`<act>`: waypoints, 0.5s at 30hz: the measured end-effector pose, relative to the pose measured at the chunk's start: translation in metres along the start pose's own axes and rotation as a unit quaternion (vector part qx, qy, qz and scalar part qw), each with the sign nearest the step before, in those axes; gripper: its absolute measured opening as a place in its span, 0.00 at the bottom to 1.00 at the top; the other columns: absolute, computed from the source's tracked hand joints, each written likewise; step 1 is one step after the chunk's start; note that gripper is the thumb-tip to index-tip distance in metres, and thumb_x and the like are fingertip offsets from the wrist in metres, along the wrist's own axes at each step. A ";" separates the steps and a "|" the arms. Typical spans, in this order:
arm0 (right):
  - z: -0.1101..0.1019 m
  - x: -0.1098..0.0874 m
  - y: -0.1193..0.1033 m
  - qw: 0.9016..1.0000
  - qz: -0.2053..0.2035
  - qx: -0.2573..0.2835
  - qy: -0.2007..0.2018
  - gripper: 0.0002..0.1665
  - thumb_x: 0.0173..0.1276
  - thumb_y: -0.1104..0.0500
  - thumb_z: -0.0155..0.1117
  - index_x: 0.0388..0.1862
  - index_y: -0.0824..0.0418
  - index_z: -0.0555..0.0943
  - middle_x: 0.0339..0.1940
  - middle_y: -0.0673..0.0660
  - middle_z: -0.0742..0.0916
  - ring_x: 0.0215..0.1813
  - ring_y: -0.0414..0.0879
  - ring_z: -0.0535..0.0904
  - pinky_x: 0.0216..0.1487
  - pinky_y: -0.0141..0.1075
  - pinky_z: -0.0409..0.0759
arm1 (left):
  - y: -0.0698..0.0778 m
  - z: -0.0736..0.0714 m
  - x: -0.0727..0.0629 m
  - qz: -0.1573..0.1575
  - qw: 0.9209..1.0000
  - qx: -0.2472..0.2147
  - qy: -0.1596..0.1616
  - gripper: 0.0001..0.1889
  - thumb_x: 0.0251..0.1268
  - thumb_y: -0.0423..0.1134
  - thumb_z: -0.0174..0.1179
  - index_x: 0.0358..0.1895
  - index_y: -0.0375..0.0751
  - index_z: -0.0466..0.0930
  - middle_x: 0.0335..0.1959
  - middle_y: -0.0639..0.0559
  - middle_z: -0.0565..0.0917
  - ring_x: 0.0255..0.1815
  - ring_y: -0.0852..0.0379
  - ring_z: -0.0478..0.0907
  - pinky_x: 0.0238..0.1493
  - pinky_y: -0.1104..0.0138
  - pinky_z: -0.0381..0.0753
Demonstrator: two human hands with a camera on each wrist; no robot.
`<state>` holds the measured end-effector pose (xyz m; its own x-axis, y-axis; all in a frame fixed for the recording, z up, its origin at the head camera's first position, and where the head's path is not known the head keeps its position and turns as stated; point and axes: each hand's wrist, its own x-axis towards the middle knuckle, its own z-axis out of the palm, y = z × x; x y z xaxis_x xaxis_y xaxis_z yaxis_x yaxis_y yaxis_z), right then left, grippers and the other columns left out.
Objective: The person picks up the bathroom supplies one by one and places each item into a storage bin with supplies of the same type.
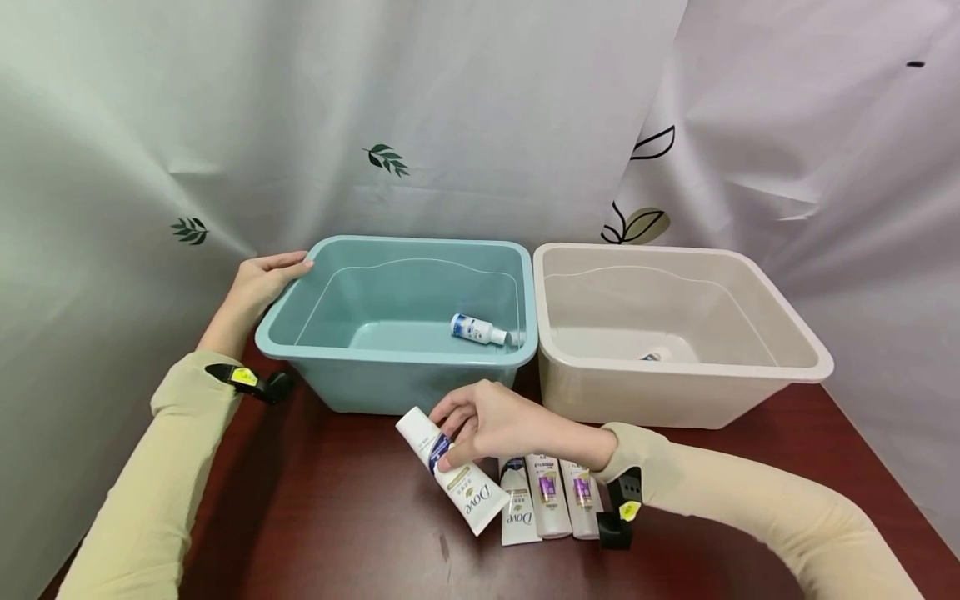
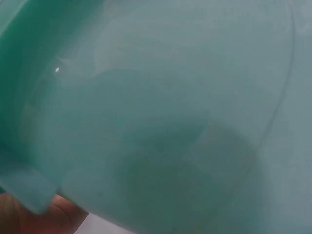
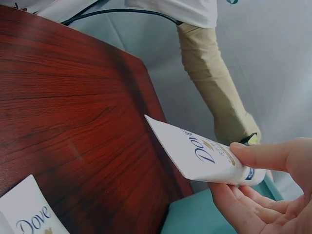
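My right hand [image 1: 498, 425] pinches a white Dove tube [image 1: 457, 479] between thumb and fingers, above the table in front of the blue-green tub [image 1: 390, 357]. The tube is tilted, its cap toward the upper left; the right wrist view shows the thumb on its printed face. My left hand [image 1: 262, 287] holds the blue-green tub's rim at the back left corner, with some fingers hidden. Below my right hand lie another Dove tube [image 1: 519, 508] and two white bottles with purple labels, one [image 1: 550, 500] beside the other [image 1: 581, 504], their upper ends partly covered.
Inside the blue-green tub lies a small white and blue bottle [image 1: 474, 328]. A beige tub [image 1: 675, 367] stands against its right side, with a small, mostly hidden item [image 1: 652, 356] inside. Both tubs stand on a dark red wooden table [image 1: 337, 517] before a pale curtain [image 1: 465, 100].
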<state>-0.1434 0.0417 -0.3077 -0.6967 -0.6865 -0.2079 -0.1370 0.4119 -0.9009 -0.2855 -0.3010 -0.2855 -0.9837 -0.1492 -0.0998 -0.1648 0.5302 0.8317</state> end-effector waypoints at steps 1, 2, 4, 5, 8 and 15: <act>-0.001 0.000 -0.001 1.000 -0.004 -0.001 -0.002 0.26 0.49 0.67 0.76 0.49 0.65 0.80 0.34 0.52 0.86 0.32 0.38 0.83 0.38 0.27 0.80 | 0.000 0.000 0.000 0.000 1.000 0.001 0.001 0.40 0.62 0.64 0.55 0.71 0.44 0.64 0.75 0.43 0.60 0.73 0.46 0.60 0.61 0.62 0.68; -0.001 0.000 -0.002 1.000 -0.009 -0.003 -0.003 0.26 0.49 0.67 0.76 0.49 0.65 0.80 0.34 0.52 0.87 0.32 0.38 0.83 0.39 0.27 0.80 | 0.000 0.000 0.000 0.001 1.000 0.002 0.002 0.39 0.62 0.64 0.55 0.71 0.44 0.64 0.74 0.43 0.61 0.73 0.46 0.61 0.60 0.64 0.69; -0.003 0.000 -0.004 1.000 -0.007 -0.008 -0.004 0.26 0.50 0.67 0.76 0.49 0.64 0.80 0.35 0.52 0.87 0.33 0.38 0.83 0.39 0.28 0.80 | 0.000 0.000 -0.001 0.002 1.000 0.004 0.004 0.39 0.62 0.64 0.55 0.71 0.44 0.64 0.74 0.43 0.61 0.73 0.46 0.61 0.57 0.67 0.69; -0.004 -0.001 -0.005 1.000 -0.007 -0.013 -0.003 0.26 0.50 0.66 0.76 0.50 0.64 0.80 0.35 0.52 0.87 0.33 0.38 0.84 0.39 0.28 0.80 | 0.001 0.000 -0.001 0.003 1.000 0.005 0.004 0.39 0.62 0.64 0.55 0.71 0.44 0.64 0.74 0.43 0.61 0.72 0.46 0.61 0.55 0.68 0.70; -0.007 -0.002 -0.008 1.000 0.001 -0.029 0.003 0.27 0.49 0.65 0.77 0.50 0.62 0.80 0.36 0.51 0.87 0.33 0.38 0.84 0.39 0.28 0.80 | 0.001 0.001 -0.001 0.003 1.000 -0.003 0.001 0.39 0.62 0.63 0.55 0.71 0.44 0.64 0.74 0.43 0.61 0.72 0.47 0.62 0.50 0.73 0.70; -0.013 -0.005 -0.016 0.999 0.006 -0.049 0.012 0.28 0.49 0.62 0.78 0.52 0.60 0.80 0.39 0.52 0.86 0.34 0.39 0.84 0.42 0.30 0.80 | 0.001 0.000 -0.001 0.002 1.000 -0.012 0.000 0.39 0.62 0.63 0.56 0.72 0.44 0.63 0.74 0.43 0.61 0.72 0.47 0.62 0.51 0.74 0.70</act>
<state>-0.1470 0.0465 -0.2866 -0.7146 -0.6680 -0.2077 -0.1966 0.4767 -0.8568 -0.2849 -0.3003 -0.2853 -0.9846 -0.1464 -0.0960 -0.1583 0.5101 0.8454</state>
